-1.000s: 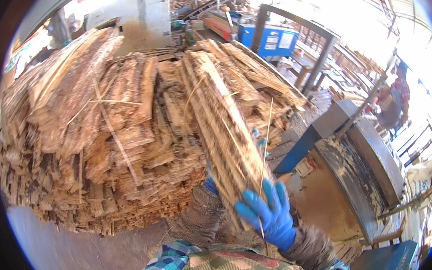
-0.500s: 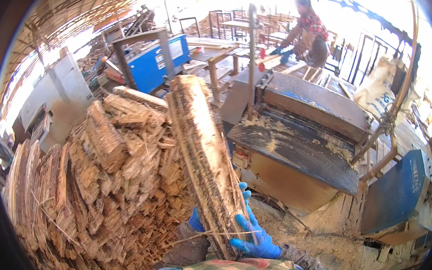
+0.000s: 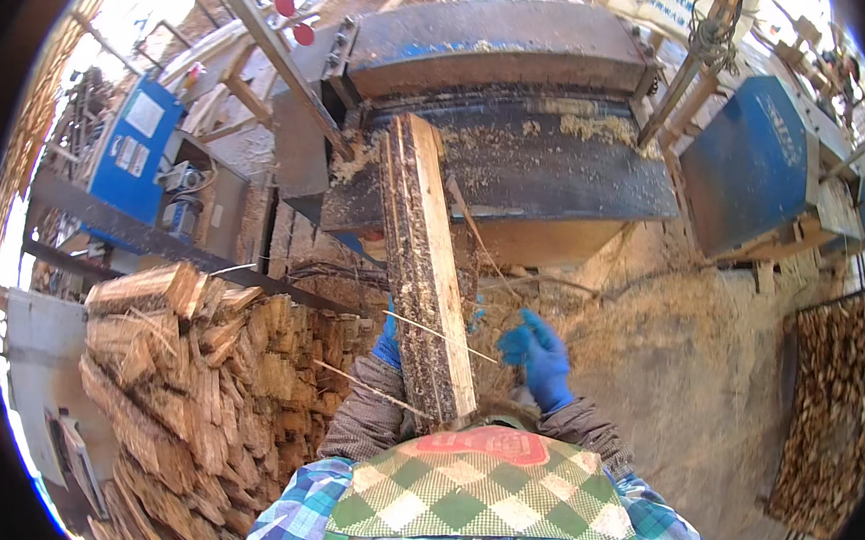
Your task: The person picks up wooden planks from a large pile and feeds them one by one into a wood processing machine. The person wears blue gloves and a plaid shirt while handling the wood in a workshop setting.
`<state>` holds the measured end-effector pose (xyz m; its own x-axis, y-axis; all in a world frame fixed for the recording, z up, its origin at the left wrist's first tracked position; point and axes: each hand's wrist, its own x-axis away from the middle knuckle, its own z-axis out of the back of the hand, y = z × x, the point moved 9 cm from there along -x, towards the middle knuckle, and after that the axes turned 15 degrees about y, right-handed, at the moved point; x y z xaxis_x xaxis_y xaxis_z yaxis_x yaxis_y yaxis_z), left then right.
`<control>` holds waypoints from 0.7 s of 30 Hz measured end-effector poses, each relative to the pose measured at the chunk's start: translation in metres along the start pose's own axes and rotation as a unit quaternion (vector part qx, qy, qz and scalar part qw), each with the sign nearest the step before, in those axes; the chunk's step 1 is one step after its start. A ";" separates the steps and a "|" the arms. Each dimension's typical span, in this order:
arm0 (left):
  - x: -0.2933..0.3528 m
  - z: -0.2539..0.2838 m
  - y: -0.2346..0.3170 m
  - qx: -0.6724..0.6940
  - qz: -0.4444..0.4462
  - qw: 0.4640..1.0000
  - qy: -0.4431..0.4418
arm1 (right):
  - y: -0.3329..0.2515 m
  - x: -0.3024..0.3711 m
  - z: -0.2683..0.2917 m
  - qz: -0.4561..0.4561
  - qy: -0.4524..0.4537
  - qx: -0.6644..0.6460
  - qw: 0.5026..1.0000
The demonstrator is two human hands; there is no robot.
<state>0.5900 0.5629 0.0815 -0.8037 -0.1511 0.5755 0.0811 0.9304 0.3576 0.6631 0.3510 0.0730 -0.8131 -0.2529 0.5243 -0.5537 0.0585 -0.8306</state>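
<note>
A long stack of rough, bark-edged wooden boards (image 3: 439,271) slants up in front of me, its far end over the dark machine bed (image 3: 519,181). My left hand (image 3: 389,339), in a blue glove, grips the boards from the left and beneath; blue fingertips show past their right side. Just right of the boards, my right hand (image 3: 543,362) is off the wood, gloved in blue, with its fingers bent and somewhat apart. I see nothing in it. A thin pale strand (image 3: 438,335) lies across the boards.
A large pile of split wood (image 3: 203,394) stands at the left. Blue machine cabinets stand at the left (image 3: 132,154) and right (image 3: 750,172). An upright metal post (image 3: 267,48) rises beside the machine. Sawdust covers the floor (image 3: 647,355); more stacked wood (image 3: 837,409) is at the far right.
My view has tipped down and swung right, toward the machine. The boards have come nearer the machine bed. My right hand has let go of their side and moved away to the right.
</note>
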 end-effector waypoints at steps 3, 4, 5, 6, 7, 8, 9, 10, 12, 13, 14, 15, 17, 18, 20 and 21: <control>-0.002 0.012 0.013 -0.001 0.019 1.000 0.004 | -0.032 0.012 0.038 0.298 0.176 0.293 0.891; -0.006 0.015 0.021 -0.003 0.021 1.000 0.001 | -0.055 0.029 0.031 0.395 0.222 0.414 0.789; -0.009 0.019 0.026 -0.003 0.024 1.000 -0.001 | -0.047 0.028 0.013 0.344 0.131 0.362 0.856; -0.011 0.021 0.031 -0.005 0.024 1.000 -0.003 | -0.042 0.036 -0.015 0.289 0.038 0.301 0.908; -0.014 0.025 0.036 -0.006 0.023 1.000 -0.005 | -0.031 0.055 -0.057 0.065 -0.073 0.086 0.992; -0.016 0.026 0.037 -0.007 0.022 1.000 -0.007 | -0.023 0.064 -0.086 0.103 -0.147 0.085 0.980; -0.019 0.030 0.039 -0.007 0.019 1.000 -0.006 | -0.012 0.066 -0.104 0.131 -0.195 0.187 0.954; -0.023 0.033 0.040 -0.006 0.019 1.000 -0.004 | -0.018 0.066 -0.111 0.070 -0.192 0.101 0.974; -0.027 0.037 0.039 -0.004 0.021 1.000 0.001 | -0.021 0.060 -0.095 0.018 -0.134 0.023 0.991; -0.026 0.040 0.037 -0.005 0.019 1.000 0.005 | -0.017 0.052 -0.079 0.025 -0.082 0.033 0.996; -0.027 0.042 0.037 -0.004 0.018 1.000 0.005 | -0.014 0.046 -0.062 0.032 -0.030 0.045 0.998; -0.025 0.045 0.035 -0.003 0.016 1.000 0.009 | -0.030 0.044 -0.054 0.103 0.001 -0.025 0.994; -0.026 0.047 0.030 0.004 0.013 1.000 0.012 | -0.049 0.042 -0.025 0.125 0.058 0.037 0.990; -0.027 0.048 0.027 0.006 0.011 1.000 0.014 | -0.056 0.039 -0.013 0.166 0.069 -0.006 0.984; -0.026 0.045 0.022 0.006 0.007 1.000 0.012 | -0.062 0.035 0.003 0.213 0.094 -0.058 0.971; -0.024 0.043 0.017 0.008 0.006 1.000 0.013 | -0.065 0.031 0.010 0.219 0.107 -0.065 0.968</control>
<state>0.5854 0.5970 0.0418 -0.7872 -0.1489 0.5985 0.0805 0.9373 0.3391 0.6756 0.3301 0.1413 -0.9859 0.0293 0.1650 -0.1534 0.2386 -0.9589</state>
